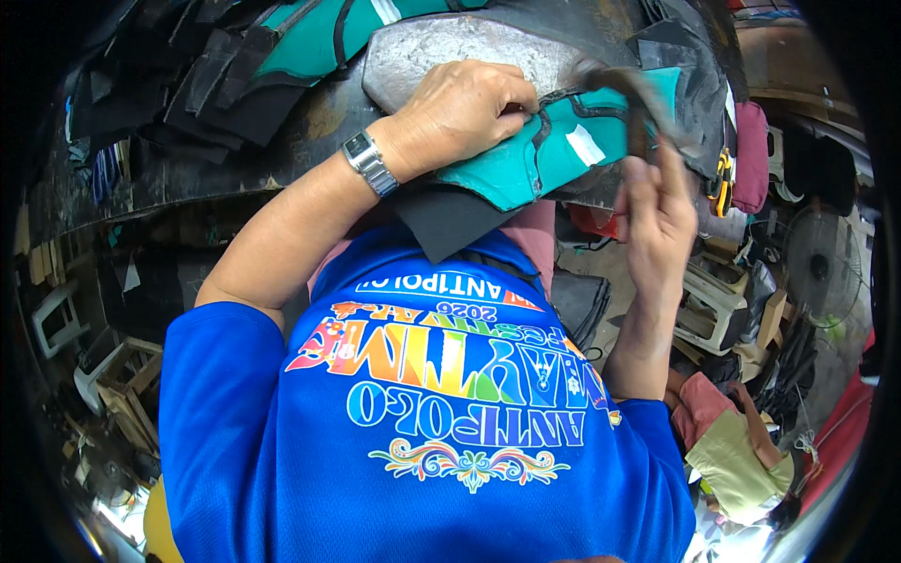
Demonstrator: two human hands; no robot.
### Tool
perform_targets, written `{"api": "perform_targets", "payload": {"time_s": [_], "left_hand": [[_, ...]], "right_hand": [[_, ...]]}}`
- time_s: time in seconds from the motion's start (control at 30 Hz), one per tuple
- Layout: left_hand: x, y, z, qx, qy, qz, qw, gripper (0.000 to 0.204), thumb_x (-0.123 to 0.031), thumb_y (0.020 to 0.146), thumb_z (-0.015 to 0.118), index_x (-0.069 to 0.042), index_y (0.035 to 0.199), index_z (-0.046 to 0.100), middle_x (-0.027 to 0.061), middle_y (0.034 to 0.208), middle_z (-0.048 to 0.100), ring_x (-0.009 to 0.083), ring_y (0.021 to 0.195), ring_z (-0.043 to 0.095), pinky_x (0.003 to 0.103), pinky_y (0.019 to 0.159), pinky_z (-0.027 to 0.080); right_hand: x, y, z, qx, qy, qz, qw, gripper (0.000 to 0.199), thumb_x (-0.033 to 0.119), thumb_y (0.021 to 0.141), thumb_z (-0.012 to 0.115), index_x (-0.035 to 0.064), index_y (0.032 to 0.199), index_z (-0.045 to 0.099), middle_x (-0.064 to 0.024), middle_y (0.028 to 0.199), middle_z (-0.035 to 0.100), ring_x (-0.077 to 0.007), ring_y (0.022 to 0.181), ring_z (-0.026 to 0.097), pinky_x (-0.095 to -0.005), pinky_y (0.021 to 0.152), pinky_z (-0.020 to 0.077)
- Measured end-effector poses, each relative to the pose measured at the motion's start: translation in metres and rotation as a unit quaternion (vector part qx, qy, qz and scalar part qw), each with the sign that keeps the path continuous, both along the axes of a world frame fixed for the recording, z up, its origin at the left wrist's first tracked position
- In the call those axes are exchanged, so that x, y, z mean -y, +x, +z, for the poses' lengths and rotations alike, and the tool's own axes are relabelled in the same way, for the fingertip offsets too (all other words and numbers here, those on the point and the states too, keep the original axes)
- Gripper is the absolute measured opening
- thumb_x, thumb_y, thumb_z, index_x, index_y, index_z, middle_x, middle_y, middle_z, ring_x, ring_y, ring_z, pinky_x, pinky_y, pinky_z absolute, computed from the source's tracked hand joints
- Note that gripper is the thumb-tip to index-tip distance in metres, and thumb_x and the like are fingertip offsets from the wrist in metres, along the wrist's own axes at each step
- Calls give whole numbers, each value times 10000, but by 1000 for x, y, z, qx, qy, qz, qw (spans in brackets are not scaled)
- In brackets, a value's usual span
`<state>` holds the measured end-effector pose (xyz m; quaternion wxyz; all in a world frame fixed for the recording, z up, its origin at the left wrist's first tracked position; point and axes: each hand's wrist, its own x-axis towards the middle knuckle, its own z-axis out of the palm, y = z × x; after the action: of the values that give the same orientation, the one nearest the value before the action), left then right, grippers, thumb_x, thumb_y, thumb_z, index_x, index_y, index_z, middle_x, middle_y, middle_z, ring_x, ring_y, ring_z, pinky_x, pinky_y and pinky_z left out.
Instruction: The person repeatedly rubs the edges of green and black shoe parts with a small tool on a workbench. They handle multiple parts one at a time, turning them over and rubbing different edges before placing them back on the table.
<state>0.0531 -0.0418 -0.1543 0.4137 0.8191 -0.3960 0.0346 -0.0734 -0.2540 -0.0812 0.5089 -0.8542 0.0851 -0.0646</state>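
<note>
The table (305,158) lies open between black scraps (239,117) and left hand (458,111).

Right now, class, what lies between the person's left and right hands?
In the head view, part of the teal piece lies between the left hand and right hand, with a white patch and black strips on it.

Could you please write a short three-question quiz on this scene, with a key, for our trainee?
1. On which side is the watch worn?
A) right
B) left
C) both

2. True or false: the teal piece at the fingertips of the left hand has a white patch.

3. Fill in the missing word: the blurred dark tool is held on the ____ side.

Key: 1. B. 2. True. 3. Right; the right hand holds it.
</note>
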Motion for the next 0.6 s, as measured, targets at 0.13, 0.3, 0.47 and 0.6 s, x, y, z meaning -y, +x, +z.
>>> {"api": "perform_targets", "payload": {"time_s": [0.13, 0.3, 0.47, 0.6], "left_hand": [[-1, -1, 0, 30, 5, -5, 1000, 126, -101, 824, 713, -70, 946, 720, 85, 900, 692, 298, 842, 689, 371, 755, 553], [0, 1, -1, 20, 3, -13, 1000, 115, -112, 828, 715, -73, 936, 722, 90, 894, 693, 297, 831, 690, 373, 753, 555], [1, 0, -4, 14, -10, 3, 1000, 109, -128, 837, 718, -73, 931, 726, 91, 887, 697, 291, 835, 694, 370, 754, 557], [1, -3, -3, 18, -7, 26, 999, 115, -146, 851, 725, -75, 941, 737, 91, 874, 710, 281, 808, 703, 365, 735, 561]], "right_hand": [[-8, -6, -1, 124, 12, 21, 992, 492, 202, 1070, 502, 103, 1540, 392, -22, 731, 560, -34, 522, 452, -183, 471, 361], [-11, 11, -9, -46, -145, 59, 987, 443, 186, 1026, 594, 85, 1451, 522, -43, 769, 629, -93, 665, 573, -278, 592, 462], [-16, -2, 10, 42, 42, 40, 997, 503, 209, 1072, 505, 84, 1543, 379, 6, 701, 546, -23, 512, 445, -166, 457, 347], [-25, 2, -17, -15, -61, 8, 998, 498, 264, 1086, 468, 137, 1557, 370, 6, 686, 540, -39, 506, 444, -204, 455, 382]]}}
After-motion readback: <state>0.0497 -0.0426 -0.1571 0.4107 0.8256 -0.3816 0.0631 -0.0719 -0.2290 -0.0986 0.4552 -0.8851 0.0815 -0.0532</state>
